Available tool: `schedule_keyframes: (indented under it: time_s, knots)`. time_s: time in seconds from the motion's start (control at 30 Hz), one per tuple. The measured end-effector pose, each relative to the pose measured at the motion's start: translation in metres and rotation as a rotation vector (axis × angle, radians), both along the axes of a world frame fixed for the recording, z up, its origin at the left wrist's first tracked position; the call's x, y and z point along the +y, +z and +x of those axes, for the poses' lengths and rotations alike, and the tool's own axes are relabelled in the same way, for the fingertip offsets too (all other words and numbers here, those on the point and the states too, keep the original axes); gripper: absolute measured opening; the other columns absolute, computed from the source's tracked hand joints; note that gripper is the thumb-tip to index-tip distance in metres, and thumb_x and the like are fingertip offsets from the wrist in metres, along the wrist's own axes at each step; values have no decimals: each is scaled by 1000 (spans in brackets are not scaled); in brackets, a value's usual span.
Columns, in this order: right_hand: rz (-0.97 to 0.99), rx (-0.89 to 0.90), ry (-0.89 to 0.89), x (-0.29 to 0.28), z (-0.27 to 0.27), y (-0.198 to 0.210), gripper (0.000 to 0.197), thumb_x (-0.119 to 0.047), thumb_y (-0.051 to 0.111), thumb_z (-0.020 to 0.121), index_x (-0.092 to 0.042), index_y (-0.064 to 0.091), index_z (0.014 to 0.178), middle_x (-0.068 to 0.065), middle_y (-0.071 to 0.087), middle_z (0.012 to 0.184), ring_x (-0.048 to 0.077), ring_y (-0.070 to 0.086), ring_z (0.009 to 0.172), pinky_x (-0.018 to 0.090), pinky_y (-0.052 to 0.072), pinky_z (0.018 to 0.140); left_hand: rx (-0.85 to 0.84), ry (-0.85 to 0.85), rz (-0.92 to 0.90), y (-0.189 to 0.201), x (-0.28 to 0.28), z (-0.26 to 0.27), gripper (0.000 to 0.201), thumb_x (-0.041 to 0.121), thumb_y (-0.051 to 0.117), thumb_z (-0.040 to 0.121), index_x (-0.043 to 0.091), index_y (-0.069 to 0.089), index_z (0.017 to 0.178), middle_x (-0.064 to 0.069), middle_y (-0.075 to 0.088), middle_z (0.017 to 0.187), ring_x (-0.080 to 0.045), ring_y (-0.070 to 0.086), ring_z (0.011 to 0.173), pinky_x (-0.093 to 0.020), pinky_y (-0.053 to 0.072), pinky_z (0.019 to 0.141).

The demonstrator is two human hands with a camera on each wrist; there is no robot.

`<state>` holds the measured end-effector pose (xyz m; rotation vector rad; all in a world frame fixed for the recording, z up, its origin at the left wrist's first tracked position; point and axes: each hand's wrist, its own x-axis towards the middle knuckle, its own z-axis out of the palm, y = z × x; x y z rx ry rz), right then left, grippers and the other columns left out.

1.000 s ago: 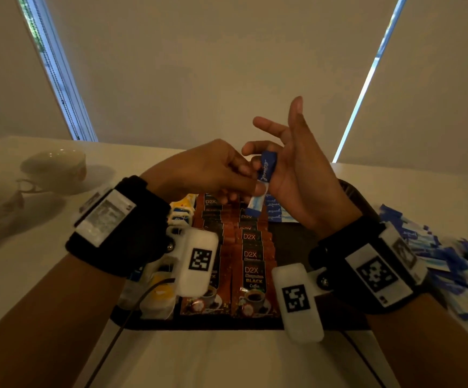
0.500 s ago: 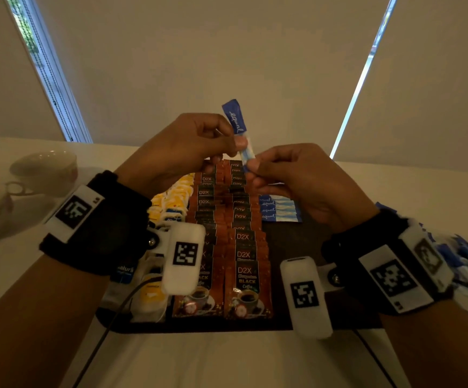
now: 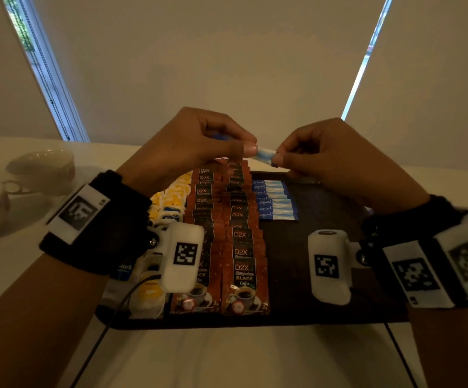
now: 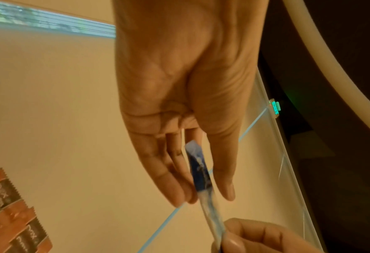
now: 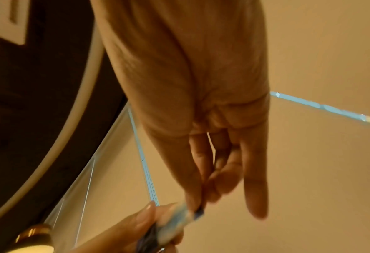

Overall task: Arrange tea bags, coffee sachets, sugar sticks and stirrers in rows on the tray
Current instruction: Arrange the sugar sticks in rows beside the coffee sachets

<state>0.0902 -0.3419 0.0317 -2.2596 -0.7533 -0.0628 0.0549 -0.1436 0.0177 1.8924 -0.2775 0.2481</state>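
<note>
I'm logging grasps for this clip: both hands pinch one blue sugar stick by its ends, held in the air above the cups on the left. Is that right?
Not quite. The left hand and right hand do pinch one sugar stick by its ends, but the head view shows it above the far end of the tray, over the coffee sachets, not above the cups.

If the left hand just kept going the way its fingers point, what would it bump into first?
The left hand points its fingertips toward the right hand, and both pinch the same sugar stick. Going straight on, it would probably meet the right hand's fingertips first, though depth is hard to judge.
</note>
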Motion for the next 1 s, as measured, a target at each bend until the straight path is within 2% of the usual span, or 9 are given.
schedule_keyframes:
  time_s: [0.1,0.17,0.27,0.37,0.53,0.67,0.8,0.9,1.0]
  knots:
    - [-217,-141,25,-1,-4,3,8,-30,67,83,-22,68,87,-15,58,71,1,54,66,6,37,56,-53,-1,168,1,-4,-1,25,30,74,69,16,74,91,3,73,82,-7,69,79,-15,53,68]
    - [-234,-200,37,3,-6,2,10,-30,70,81,-21,70,85,-16,56,68,0,52,62,3,37,56,-64,-28,295,-1,-10,-2,19,25,77,72,14,75,87,4,73,79,-5,68,75,-13,52,69]
    - [-211,-213,48,5,-4,0,9,-27,70,81,-18,71,83,-13,58,67,1,54,60,5,40,59,-64,-18,322,-4,-14,-2,15,23,77,74,12,75,83,0,73,75,-6,67,70,-17,53,68]
    - [-154,-92,118,0,-4,2,6,-28,71,80,-23,68,78,-5,68,73,8,64,65,15,51,63,-50,-58,305,-4,-12,-2,11,20,73,79,12,75,86,0,74,78,-8,68,74,-16,53,72]
    - [-95,83,147,-16,-1,6,3,-21,68,81,-18,69,81,1,70,81,7,66,74,12,53,60,-29,-75,304,-4,-7,-2,16,26,71,78,12,74,84,-1,73,76,-11,68,73,-18,54,70]
    - [-79,218,55,-39,11,2,9,-16,66,83,-9,69,86,4,70,83,3,66,69,13,53,59,4,-37,326,-1,9,-2,23,36,68,70,16,73,79,-8,72,77,-27,68,81,-32,55,74]
    - [-307,476,-64,-57,33,-16,5,-12,66,84,-9,70,84,7,68,87,17,65,78,25,58,73,-22,27,288,5,25,-2,28,42,65,67,19,71,83,0,73,79,-10,68,75,-15,53,67]
    - [-482,625,-176,-57,52,-32,4,-8,67,83,-9,70,81,9,62,81,19,59,79,33,54,80,-41,65,234,10,31,-3,28,40,64,67,20,70,85,2,72,80,-6,66,74,-16,53,68]
    - [-574,659,-186,-48,67,-42,8,-9,68,83,-12,69,75,7,61,75,17,56,75,30,52,77,-47,60,250,10,28,-3,27,39,66,67,20,71,85,0,72,81,-8,66,75,-20,53,70]
